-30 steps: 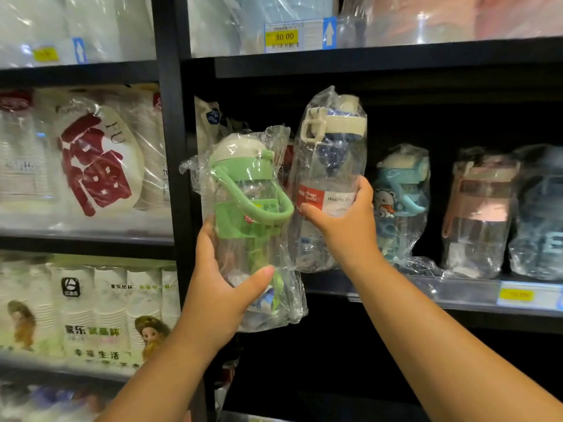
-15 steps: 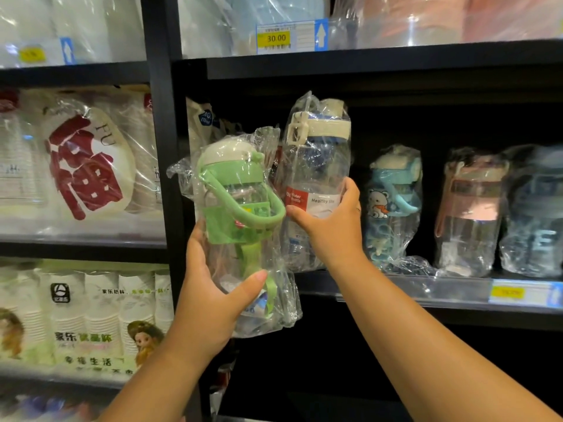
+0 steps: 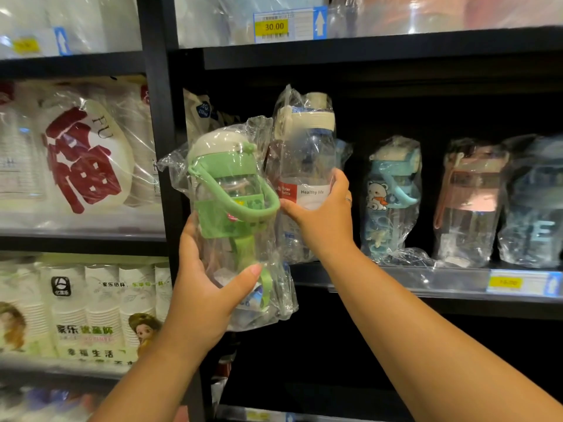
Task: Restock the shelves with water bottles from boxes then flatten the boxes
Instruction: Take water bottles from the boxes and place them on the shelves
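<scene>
My left hand grips the lower part of a green-lidded water bottle wrapped in clear plastic, held up in front of the shelf post. My right hand grips a clear bottle with a cream lid, also in a plastic bag, standing at the left end of the black shelf. The two bottles sit side by side, their wrappers touching. No box is in view.
Further right on the shelf stand a blue bear bottle, a pink bottle and a bluish bottle. A black upright post divides off packs of paper cups at left. A price tag hangs above.
Both hands and their bottles hold nearly the same pose; the view has shifted slightly, with the bottles drifting a little left in frame.
</scene>
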